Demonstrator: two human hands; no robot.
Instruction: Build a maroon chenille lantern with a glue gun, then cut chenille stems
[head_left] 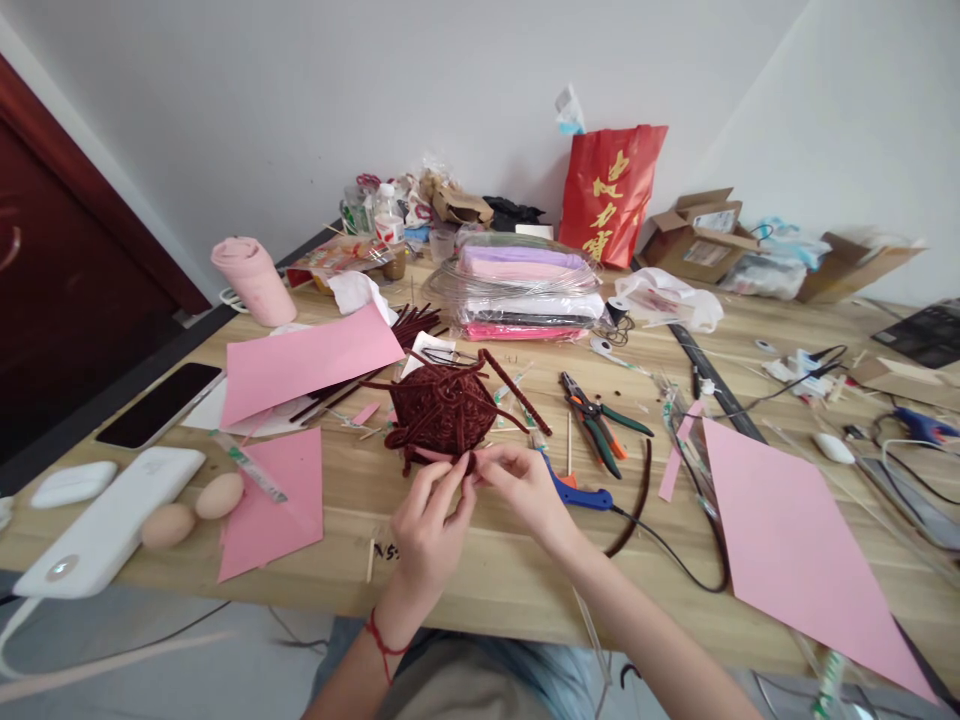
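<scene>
My left hand point(429, 520) and right hand point(517, 482) meet at the near edge of a dark red bundle of pipe cleaners point(442, 408), and both pinch the same strand of it between thumb and fingertips; neither is released. The bundle lies on the table point(487, 570) just beyond my fingers, a loose ball with a few stems sticking out to the right. A red string sits around my left wrist.

Just right of my right hand lies a blue-handled tool point(581, 492) with a black cord trailing off it, and past that a pair of pliers point(600, 418) with green and orange grips. A single dark stem point(637, 500) curves beside them. Farther right is a large pink paper sheet point(787, 540).

Left of my left hand lies a smaller pink sheet point(274, 500), then two eggs point(195, 510) touching each other, a white power bank point(112, 520) and a black phone point(161, 403). Beyond the bundle is another pink sheet point(304, 360), a pink roll point(255, 280), a clear packet of coloured stems point(525, 290) and a red bag point(609, 195) against the wall.
</scene>
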